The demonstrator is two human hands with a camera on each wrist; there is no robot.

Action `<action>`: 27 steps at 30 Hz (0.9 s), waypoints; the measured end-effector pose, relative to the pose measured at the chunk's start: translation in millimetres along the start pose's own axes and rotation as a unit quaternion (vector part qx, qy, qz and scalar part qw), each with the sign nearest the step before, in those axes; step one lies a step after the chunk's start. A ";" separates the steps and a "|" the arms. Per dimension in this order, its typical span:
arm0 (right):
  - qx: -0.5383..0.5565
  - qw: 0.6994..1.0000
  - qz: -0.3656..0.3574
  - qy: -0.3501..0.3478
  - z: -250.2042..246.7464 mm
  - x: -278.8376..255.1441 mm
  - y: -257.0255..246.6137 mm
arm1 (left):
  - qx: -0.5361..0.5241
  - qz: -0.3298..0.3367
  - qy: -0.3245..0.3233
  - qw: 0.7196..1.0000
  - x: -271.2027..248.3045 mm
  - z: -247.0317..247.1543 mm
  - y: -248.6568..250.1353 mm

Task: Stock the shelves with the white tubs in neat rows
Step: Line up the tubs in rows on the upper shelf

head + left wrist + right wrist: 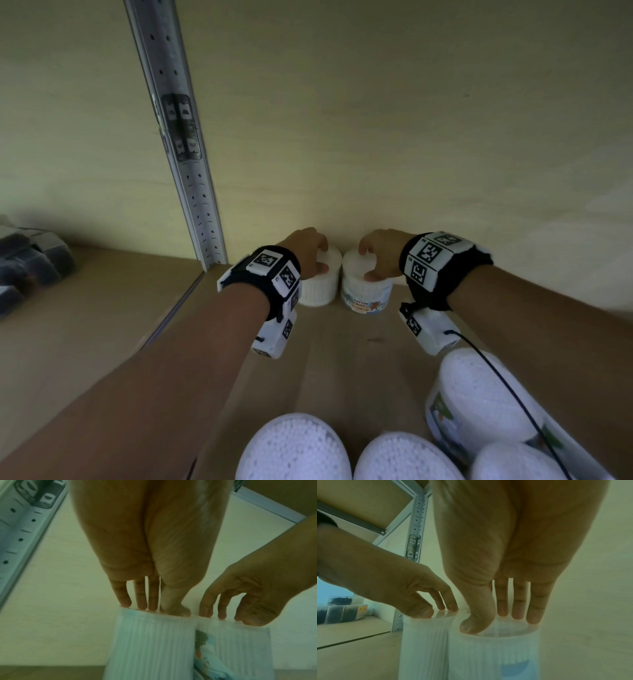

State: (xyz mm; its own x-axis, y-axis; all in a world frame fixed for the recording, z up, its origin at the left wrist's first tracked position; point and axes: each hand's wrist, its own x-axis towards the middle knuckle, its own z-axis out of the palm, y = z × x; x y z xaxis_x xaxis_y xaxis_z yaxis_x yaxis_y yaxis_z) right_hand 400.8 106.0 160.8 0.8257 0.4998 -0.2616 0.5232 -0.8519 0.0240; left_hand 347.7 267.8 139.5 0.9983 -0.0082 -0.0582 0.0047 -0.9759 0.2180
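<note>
Two light, stiff tubs (320,281) at the shelf's (342,342) back edge are held by their lids w/ curled fingers (518,601), L hand (308,250) & R hand (383,253).

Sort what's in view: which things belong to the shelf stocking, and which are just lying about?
Job: left hand on plain tub; right hand on labelled tub; waiting tubs nearest the camera; shelf.
Lying about: dark packets on the neighbouring shelf; metal post.

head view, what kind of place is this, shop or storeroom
Probably a shop's stock shelving, maybe a storeroom. A slotted metal upright carries a wooden shelf; each hand grips one of many matching cotton bud tubs; packaged goods fill the next bay.
</note>
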 end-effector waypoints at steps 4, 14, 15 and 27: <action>-0.016 1.000 -0.012 0.007 4.2 3.1 2.3 | -0.003 0.000 0.000 1.000 -0.9 0.0 0.6; -0.024 0.999 -0.018 0.029 10.1 13.6 8.6 | -0.017 -0.006 -0.012 1.000 -4.7 -0.6 2.0; -0.027 0.999 -0.016 0.028 11.2 15.6 8.6 | -0.019 -0.008 -0.014 1.000 -5.3 -1.3 2.6; -0.058 0.998 -0.011 0.014 18.7 31.6 13.0 | -0.024 0.040 -0.046 0.998 -10.1 -11.2 6.2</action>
State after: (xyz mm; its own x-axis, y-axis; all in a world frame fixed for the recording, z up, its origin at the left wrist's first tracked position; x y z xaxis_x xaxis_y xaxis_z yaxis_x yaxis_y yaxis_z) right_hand 429.8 107.8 134.8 0.8187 0.5232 -0.2365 0.5604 -0.8178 0.1310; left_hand 338.3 264.3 152.4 0.9861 -0.1084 -0.1262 -0.0707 -0.9597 0.2722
